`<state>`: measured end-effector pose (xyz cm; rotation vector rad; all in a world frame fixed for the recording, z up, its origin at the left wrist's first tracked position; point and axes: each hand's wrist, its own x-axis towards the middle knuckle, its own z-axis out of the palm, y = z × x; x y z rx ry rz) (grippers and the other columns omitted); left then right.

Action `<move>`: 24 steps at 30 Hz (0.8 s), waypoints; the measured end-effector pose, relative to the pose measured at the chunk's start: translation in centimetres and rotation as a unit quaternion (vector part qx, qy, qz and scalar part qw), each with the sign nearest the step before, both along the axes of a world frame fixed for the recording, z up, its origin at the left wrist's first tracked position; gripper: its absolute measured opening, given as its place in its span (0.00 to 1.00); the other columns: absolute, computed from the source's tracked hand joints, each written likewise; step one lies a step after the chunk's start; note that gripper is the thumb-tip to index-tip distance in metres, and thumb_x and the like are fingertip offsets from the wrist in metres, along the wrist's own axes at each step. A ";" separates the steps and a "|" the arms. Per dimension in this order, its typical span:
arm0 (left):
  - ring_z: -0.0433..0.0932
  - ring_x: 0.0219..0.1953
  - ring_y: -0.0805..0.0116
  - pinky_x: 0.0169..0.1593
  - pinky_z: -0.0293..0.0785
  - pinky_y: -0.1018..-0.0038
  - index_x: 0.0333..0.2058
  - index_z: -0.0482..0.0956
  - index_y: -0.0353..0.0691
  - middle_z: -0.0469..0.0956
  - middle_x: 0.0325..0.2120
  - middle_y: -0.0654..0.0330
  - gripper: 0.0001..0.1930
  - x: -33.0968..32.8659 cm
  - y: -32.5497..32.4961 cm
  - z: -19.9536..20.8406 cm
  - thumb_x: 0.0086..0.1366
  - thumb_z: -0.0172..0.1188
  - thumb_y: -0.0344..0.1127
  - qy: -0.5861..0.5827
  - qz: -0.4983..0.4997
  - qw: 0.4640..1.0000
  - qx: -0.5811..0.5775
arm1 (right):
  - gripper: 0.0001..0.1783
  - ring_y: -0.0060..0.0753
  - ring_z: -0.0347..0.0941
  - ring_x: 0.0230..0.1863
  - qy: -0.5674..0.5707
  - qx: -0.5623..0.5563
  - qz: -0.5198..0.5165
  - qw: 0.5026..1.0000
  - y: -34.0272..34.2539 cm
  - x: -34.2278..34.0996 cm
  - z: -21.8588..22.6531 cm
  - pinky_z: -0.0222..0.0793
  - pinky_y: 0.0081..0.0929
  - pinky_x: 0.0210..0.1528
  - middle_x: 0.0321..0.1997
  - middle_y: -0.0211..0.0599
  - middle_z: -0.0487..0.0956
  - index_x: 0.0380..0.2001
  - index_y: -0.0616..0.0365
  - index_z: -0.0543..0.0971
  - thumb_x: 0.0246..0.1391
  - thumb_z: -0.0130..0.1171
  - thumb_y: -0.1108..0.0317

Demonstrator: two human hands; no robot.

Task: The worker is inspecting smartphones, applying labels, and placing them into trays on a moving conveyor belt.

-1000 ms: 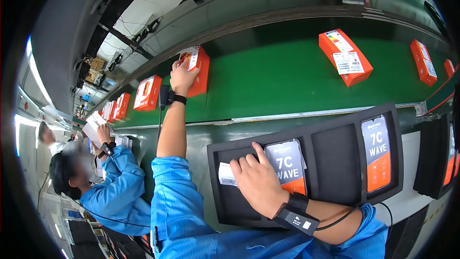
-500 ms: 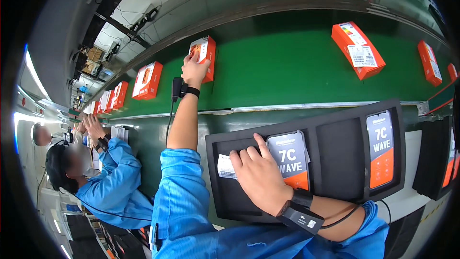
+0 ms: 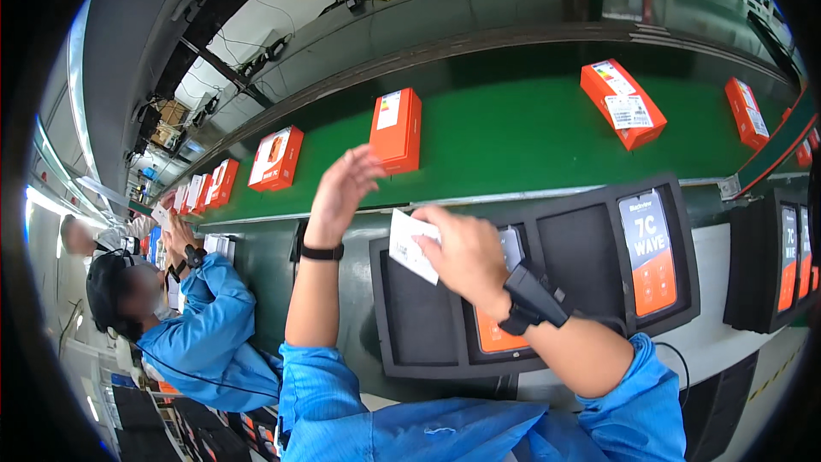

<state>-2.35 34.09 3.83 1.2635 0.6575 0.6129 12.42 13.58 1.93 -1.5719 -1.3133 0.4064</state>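
Note:
My left hand (image 3: 344, 192) is open, its fingers stretched toward the near end of an orange box (image 3: 398, 133) on the green belt; the fingertips are slightly blurred. In my right hand (image 3: 466, 257) is a small white printed label sheet (image 3: 412, 246), pinched between thumb and fingers above the left part of a black foam tray (image 3: 581, 244). Below that hand, an orange and grey phone (image 3: 498, 332) lies in a tray compartment, partly covered by the hand and wrist. Another such phone (image 3: 647, 252) sits in the tray's right compartment.
More orange boxes stand along the green belt (image 3: 487, 137), one with labels (image 3: 623, 104) at the right and several at the left. Another black tray with phones (image 3: 770, 261) is at the far right. A co-worker in a blue sleeve (image 3: 201, 316) works at the left.
My right hand has lifted the label sheet out of the tray. My left hand has let go of the orange box and drawn back; the box now shows a different face.

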 end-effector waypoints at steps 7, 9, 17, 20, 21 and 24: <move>0.75 0.28 0.79 0.32 0.70 0.81 0.38 0.80 0.35 0.80 0.29 0.65 0.08 1.5 -4.0 -0.1 0.58 0.64 0.25 0.146 -0.003 0.980 0.136 | 0.20 0.43 0.78 0.32 -0.008 0.001 -0.081 0.997 1.8 0.9 -0.3 0.71 0.40 0.31 0.33 0.33 0.80 0.43 0.45 0.74 0.46 0.65 0.62; 0.75 0.26 0.80 0.29 0.67 0.82 0.38 0.80 0.35 0.81 0.27 0.64 0.07 2.5 -0.1 -0.3 0.59 0.62 0.27 0.114 0.097 0.978 0.146 | 0.24 0.39 0.77 0.39 0.016 0.032 -0.086 0.996 2.0 1.5 -0.3 0.72 0.38 0.35 0.39 0.29 0.77 0.49 0.50 0.71 0.46 0.64 0.67; 0.78 0.38 0.67 0.44 0.73 0.74 0.47 0.79 0.34 0.80 0.37 0.56 0.21 4.1 11.2 -6.0 0.55 0.66 0.38 0.347 0.290 0.747 0.487 | 0.25 0.44 0.75 0.42 0.005 0.056 -0.065 0.996 1.1 0.4 0.2 0.72 0.38 0.42 0.42 0.36 0.76 0.49 0.54 0.69 0.45 0.63 0.70; 0.80 0.39 0.65 0.44 0.73 0.74 0.46 0.80 0.34 0.82 0.39 0.52 0.19 6.7 4.4 -2.6 0.57 0.64 0.36 0.348 0.222 0.704 0.577 | 0.25 0.46 0.75 0.42 0.031 0.086 -0.083 0.992 1.3 2.2 0.2 0.71 0.40 0.41 0.42 0.38 0.75 0.49 0.54 0.69 0.45 0.62 0.70; 0.80 0.37 0.63 0.43 0.74 0.73 0.42 0.82 0.35 0.82 0.36 0.53 0.15 6.7 1.6 -1.3 0.57 0.63 0.36 0.306 0.174 0.760 0.547 | 0.24 0.47 0.75 0.42 0.044 0.109 -0.085 0.989 1.4 2.4 0.5 0.71 0.41 0.41 0.42 0.39 0.75 0.48 0.54 0.69 0.45 0.61 0.70; 0.76 0.27 0.78 0.31 0.71 0.82 0.35 0.81 0.30 0.81 0.26 0.60 0.09 4.2 -8.6 2.1 0.65 0.54 0.29 0.214 0.090 0.894 0.382 | 0.18 0.46 0.75 0.36 0.062 0.207 -0.138 0.967 1.8 4.1 2.9 0.71 0.40 0.36 0.39 0.41 0.75 0.44 0.56 0.72 0.47 0.59 0.70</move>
